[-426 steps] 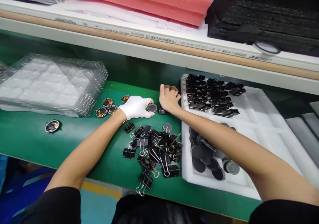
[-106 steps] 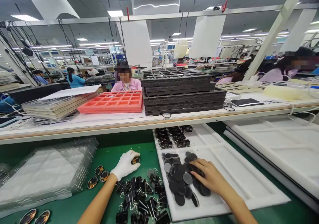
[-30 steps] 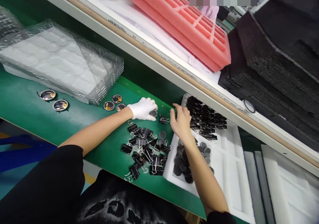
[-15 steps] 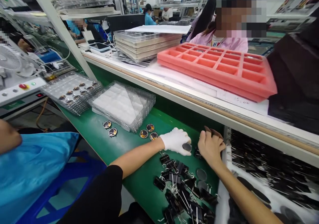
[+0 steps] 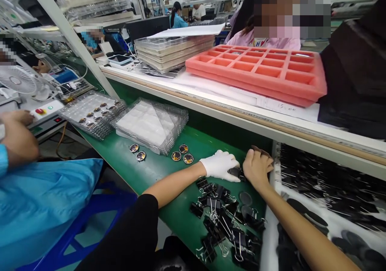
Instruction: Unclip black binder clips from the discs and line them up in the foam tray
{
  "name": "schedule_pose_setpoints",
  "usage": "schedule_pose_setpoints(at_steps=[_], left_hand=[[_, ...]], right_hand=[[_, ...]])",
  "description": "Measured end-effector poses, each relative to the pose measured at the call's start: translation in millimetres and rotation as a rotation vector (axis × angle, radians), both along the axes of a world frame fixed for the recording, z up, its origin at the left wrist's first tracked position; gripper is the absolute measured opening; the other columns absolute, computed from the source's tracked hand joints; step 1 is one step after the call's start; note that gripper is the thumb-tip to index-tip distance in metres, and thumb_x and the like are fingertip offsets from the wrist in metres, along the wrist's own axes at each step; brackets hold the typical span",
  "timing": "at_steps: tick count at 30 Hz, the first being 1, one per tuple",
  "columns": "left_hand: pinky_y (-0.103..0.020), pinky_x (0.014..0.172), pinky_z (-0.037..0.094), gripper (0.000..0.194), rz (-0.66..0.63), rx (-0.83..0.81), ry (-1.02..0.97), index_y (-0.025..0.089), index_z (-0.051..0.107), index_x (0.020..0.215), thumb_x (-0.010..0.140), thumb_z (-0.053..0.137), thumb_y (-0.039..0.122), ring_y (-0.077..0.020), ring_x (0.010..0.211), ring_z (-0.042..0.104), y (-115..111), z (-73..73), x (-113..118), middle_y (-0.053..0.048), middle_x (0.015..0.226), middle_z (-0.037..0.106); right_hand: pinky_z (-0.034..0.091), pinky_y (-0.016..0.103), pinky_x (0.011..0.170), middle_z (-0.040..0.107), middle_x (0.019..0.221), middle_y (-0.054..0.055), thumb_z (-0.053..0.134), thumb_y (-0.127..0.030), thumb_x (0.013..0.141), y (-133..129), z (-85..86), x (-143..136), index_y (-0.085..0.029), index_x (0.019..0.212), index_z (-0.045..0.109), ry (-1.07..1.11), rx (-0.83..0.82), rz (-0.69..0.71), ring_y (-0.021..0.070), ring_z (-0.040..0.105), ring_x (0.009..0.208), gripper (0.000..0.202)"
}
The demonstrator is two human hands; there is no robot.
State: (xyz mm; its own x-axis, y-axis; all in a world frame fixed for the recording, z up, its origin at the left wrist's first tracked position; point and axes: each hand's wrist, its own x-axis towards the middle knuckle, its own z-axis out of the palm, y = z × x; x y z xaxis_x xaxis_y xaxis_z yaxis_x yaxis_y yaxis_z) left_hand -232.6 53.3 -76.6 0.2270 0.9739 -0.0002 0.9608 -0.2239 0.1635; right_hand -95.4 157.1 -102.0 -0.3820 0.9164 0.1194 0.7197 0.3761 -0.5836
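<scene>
Wearing a white glove, my left hand (image 5: 220,165) has its fingers curled around a dark round disc (image 5: 234,171) above the green table (image 5: 169,182). Just to its right, my bare right hand (image 5: 257,168) bends its fingers around brown, flat pieces (image 5: 261,152) whose edges stick out on top. The two hands almost touch, with something black between them. Nearer to me lies a pile of black binder clips (image 5: 214,206) with silver handles. Two dark round discs (image 5: 245,198) rest beside the pile. Several small round watch-like pieces (image 5: 183,148) lie left of my gloved hand.
Stacked clear trays (image 5: 147,124) stand at the back left, beside others holding round pieces (image 5: 93,112). A shelf (image 5: 211,110) crosses above, bearing a red foam tray (image 5: 256,72). A bin (image 5: 273,206) of clips and discs is at right. A person in blue (image 5: 45,198) sits at left.
My left hand has moved slightly right, closer to my right hand, and the disc is now more hidden by its fingers. The view has shifted a little. At left, the neighbour's forearm and hand have come into view.
</scene>
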Motion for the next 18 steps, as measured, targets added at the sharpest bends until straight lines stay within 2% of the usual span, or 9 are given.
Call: schedule_pose_setpoints(at_steps=[12, 18], left_hand=[[-0.046, 0.087, 0.049, 0.058, 0.051, 0.012, -0.045, 0.022, 0.068, 0.122, 0.089, 0.062, 0.07, -0.0347, 0.11, 0.066, -3.2, 8.3, 5.0, -0.012, 0.115, 0.069], [-0.044, 0.088, 0.051, 0.053, 0.083, 0.004, -0.065, 0.022, 0.07, 0.118, 0.088, 0.066, 0.066, -0.0339, 0.11, 0.068, -6.6, 16.8, 6.8, -0.012, 0.115, 0.071]], right_hand=[[0.034, 0.069, 0.109, 0.051, 0.142, 0.028, 0.021, -0.042, 0.105, 5.6, -9.8, -1.1, -0.011, 0.139, 0.059, 0.043, 0.034, -0.03, 0.0454, 0.043, 0.134, 0.06], [0.034, 0.066, 0.109, 0.053, 0.139, 0.028, 0.019, -0.037, 0.107, 2.0, -0.1, -0.9, -0.007, 0.136, 0.059, 0.026, 0.006, -0.029, 0.0422, 0.045, 0.131, 0.058]])
